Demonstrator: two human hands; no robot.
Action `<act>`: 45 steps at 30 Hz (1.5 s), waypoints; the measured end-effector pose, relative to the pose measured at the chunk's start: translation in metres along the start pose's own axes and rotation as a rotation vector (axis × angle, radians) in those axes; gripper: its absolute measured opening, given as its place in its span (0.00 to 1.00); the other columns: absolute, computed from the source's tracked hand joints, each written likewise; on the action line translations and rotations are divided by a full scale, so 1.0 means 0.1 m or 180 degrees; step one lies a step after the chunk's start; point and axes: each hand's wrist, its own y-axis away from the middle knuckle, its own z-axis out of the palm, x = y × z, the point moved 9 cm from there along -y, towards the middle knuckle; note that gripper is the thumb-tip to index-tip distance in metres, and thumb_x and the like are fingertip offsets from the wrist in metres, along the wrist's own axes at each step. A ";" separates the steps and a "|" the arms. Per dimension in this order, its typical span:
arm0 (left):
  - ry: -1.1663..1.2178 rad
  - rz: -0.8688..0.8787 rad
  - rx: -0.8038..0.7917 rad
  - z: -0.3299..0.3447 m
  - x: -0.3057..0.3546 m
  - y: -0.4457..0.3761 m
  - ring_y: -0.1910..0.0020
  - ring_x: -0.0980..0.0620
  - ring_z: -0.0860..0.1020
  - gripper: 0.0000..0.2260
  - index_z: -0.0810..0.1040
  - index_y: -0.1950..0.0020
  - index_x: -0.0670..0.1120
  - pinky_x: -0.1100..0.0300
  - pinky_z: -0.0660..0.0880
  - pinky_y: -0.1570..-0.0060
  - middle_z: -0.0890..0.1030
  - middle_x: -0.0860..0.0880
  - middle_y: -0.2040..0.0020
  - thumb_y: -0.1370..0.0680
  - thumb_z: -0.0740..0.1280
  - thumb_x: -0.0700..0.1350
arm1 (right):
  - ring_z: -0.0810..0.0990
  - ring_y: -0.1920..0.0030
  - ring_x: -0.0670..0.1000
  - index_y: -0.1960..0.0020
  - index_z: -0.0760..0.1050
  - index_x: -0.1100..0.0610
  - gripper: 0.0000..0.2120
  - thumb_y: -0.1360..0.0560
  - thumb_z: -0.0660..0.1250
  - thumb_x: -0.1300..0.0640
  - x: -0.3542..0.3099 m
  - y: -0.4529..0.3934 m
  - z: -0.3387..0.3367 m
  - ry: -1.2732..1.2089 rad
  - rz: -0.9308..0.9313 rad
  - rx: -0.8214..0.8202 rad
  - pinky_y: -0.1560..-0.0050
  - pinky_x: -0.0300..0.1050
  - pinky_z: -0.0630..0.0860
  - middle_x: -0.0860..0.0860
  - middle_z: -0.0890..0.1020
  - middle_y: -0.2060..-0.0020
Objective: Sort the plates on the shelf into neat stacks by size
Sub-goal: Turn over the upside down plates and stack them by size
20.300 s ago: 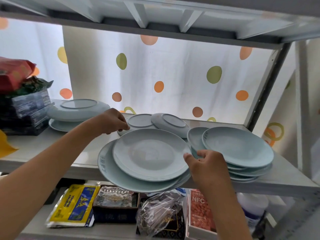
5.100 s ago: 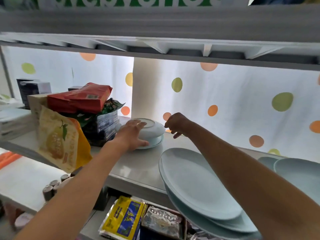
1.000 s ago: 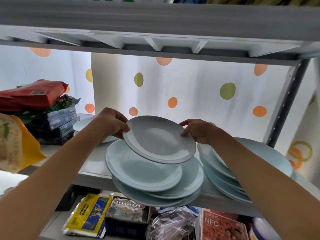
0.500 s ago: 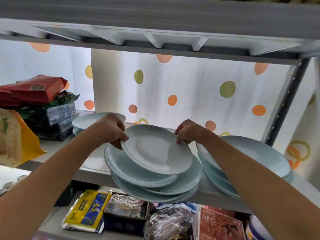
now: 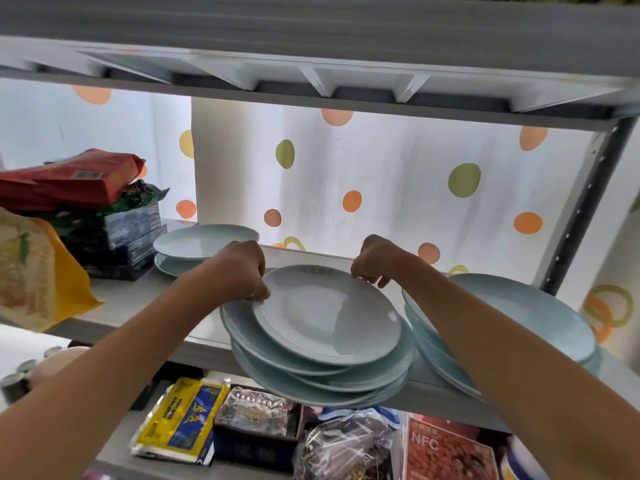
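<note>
Your left hand (image 5: 242, 271) pinches the left rim of the small plate (image 5: 329, 313), and your right hand (image 5: 375, 259) pinches its far right rim, fingers curled over the edge. The plate lies between your hands, on or just above the middle stack (image 5: 318, 372); I can't tell whether it has settled fully. That stack sits unevenly and overhangs the front edge of the shelf (image 5: 138, 299).

Treat the plate as stiff, glazed and slick, fairly weighty for its size, and quick to chip or shatter if it slides off. Hold it at opposite rims, as you do now, with thumbs on top and fingers under the lip. Another stack (image 5: 519, 317) lies just past your right hand, and a smaller pair of plates (image 5: 204, 240) beyond your left.
</note>
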 end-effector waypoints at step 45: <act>-0.0921 -0.0127 0.0799 -0.09 -1.71 -1.04 0.39 0.44 0.73 0.15 0.80 0.45 0.49 0.42 0.60 0.31 0.79 0.46 0.44 0.26 0.62 0.35 | 0.77 0.43 0.59 0.23 0.61 0.52 0.27 0.21 0.58 0.61 -1.85 -0.87 1.13 0.1151 -0.0829 -0.0529 0.53 0.53 0.82 0.55 0.70 0.31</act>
